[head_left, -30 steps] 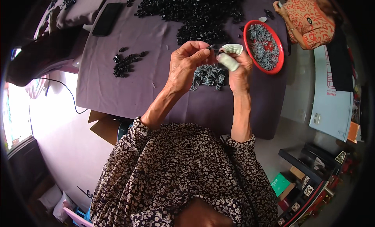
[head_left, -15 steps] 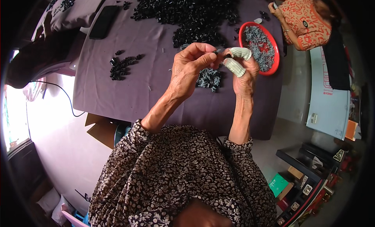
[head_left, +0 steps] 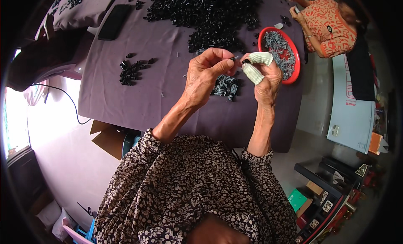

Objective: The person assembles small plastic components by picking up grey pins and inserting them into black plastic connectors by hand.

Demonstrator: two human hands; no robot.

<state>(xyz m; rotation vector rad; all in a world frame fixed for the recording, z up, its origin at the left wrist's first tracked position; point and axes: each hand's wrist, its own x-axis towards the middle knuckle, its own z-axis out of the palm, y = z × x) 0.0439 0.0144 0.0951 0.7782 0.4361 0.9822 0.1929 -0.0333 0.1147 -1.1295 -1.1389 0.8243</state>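
Note:
Between thumb and forefinger, my left hand point(head_left: 204, 74) pinches a small grey piece point(head_left: 236, 58), too tiny to make out fully. White ribbed finger covers point(head_left: 261, 58) sleeve the thumb and forefinger of my right hand point(head_left: 267, 78), which grip a small black plastic piece point(head_left: 246, 61). The two pieces are a short gap apart. Beneath my hands lies a little heap of grey pieces mixed with black ones point(head_left: 226, 87), partly hidden by my left hand. A red oval basin point(head_left: 297, 59) holding many grey pieces stands just right of my right hand.
A large pile of black pieces point(head_left: 205, 17) covers the far middle of the cloth-covered table point(head_left: 138, 103). A smaller black cluster point(head_left: 132, 72) and a dark phone point(head_left: 114, 22) lie left. At the far right sits another person in an orange patterned top point(head_left: 329, 25).
My hands have drawn slightly apart, the right one shifting a little to the right. The small grey piece at my left fingertips now shows more clearly. The whole view has shifted slightly.

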